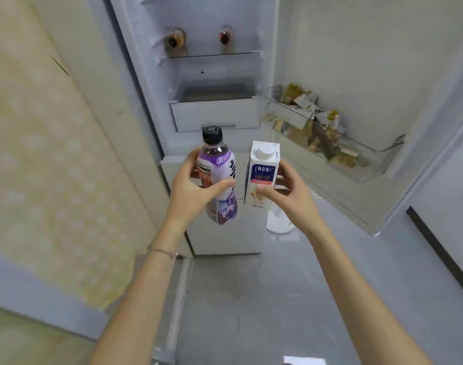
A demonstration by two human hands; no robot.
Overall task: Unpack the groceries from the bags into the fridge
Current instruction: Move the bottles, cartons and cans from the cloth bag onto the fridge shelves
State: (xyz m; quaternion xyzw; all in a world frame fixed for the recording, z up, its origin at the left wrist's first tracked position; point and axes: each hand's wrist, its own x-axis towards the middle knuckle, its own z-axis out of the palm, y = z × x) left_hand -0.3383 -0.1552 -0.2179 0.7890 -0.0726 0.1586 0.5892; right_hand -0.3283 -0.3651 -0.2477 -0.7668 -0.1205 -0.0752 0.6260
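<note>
From the head camera, both arms reach forward in front of an open fridge (pixel 146 61). The left hand (pixel 196 185) grips a plastic drink bottle (pixel 221 160) round its middle, thumb across the front and fingers curled behind. The bottle has a black screw cap and a purple and white label, and it tilts a little with its cap away from the person. A thin bracelet (pixel 163 251) sits on the left wrist.

The right hand (pixel 285 191) holds a white milk carton (pixel 262 172) upright, with the thumb on its front face and the fingers wrapped round the right side. The carton has a round white cap and a blue panel with print. Bottle and carton are held just beside each other without touching, in the air in front of the fridge's lower part and outside it.

Inside the fridge, a glass shelf (pixel 212 55) carries two bottles, one with a brownish top (pixel 175 39) and one with a reddish top (pixel 225 36), well apart; both are blurred. Below the shelf is a white drawer (pixel 214 114).

The fridge door (pixel 356 48) stands open at the right. Its clear door bin (pixel 369 159) holds a heap of crumpled packets (pixel 317 133).

A yellow patterned cloth (pixel 54 154) hangs at the left. The floor (pixel 251 299) is grey tile, and a round white object (pixel 279 222) rests on it behind the carton.
</note>
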